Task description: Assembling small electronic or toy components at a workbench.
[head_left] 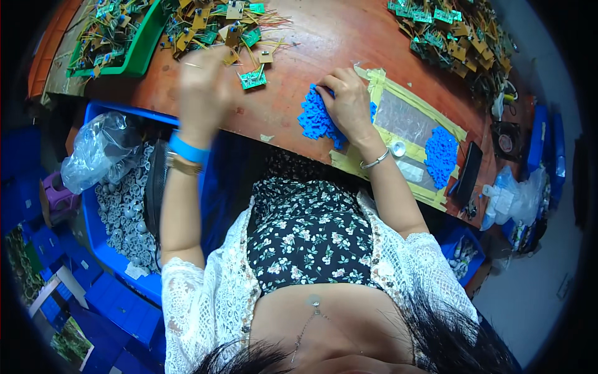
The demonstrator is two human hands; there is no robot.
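Observation:
My left hand [205, 90] is raised over the left part of the wooden table, smeared by motion, so its fingers and anything in them cannot be made out. Just right of it lies a green circuit board [253, 79], beside a heap of boards with wires [202, 28]. My right hand [349, 103] rests at a pile of small blue plastic parts [317, 117]. Its fingers are curled together at the pile's right edge, and what they pinch, if anything, is hidden. More blue parts [441, 157] form a second pile farther right.
Yellow tape [398, 148] frames clear sheets on the tabletop [293, 59]. A green tray [134, 53] of boards stands far left; another board heap [461, 40] is far right. A blue bin [99, 234] of grey parts sits lower left. A black strip-shaped object [468, 174] lies near the right edge.

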